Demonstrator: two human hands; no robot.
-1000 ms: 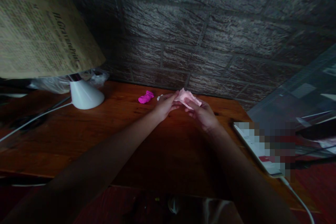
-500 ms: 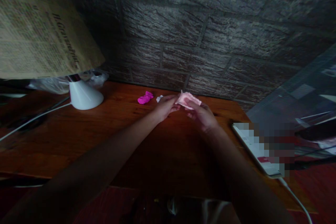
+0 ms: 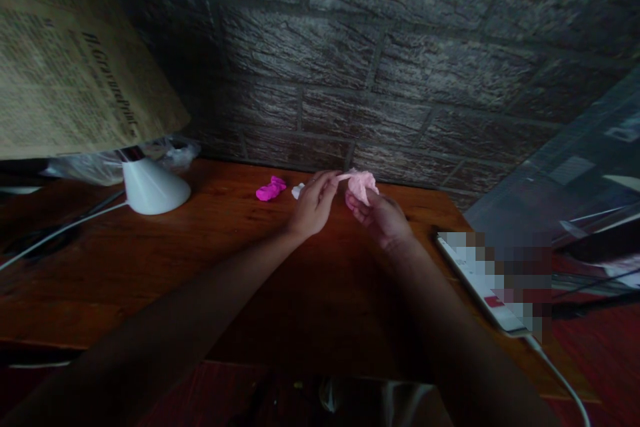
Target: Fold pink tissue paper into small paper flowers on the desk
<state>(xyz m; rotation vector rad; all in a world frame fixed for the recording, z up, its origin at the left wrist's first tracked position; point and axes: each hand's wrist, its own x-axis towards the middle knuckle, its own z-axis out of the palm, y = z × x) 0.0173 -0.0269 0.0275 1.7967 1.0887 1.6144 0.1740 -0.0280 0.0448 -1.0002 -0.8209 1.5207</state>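
A lump of light pink modelling clay (image 3: 363, 185) is held just above the wooden table, near the wall. My right hand (image 3: 383, 217) grips the lump from below, thumb on its near side. A thin strand of the clay runs left from it to the fingertips of my left hand (image 3: 313, 205), which are pinched on its end. On the table to the left lie a crumpled magenta lump of clay (image 3: 271, 189) and a small white lump (image 3: 297, 191), the white one partly hidden behind my left hand.
On the left stands a lamp with a white base (image 3: 154, 188) and a newspaper-print shade (image 3: 85, 80); clear plastic (image 3: 85, 168) lies behind it. A device with a white cable (image 3: 557, 367) rests on the right, partly pixelated. A brick wall (image 3: 310, 47) borders the wooden table (image 3: 210, 213).
The pink clay was spread out flat between both hands; now it is bunched in my right hand, with a strand pulled out to my left hand. The view has shifted slightly.
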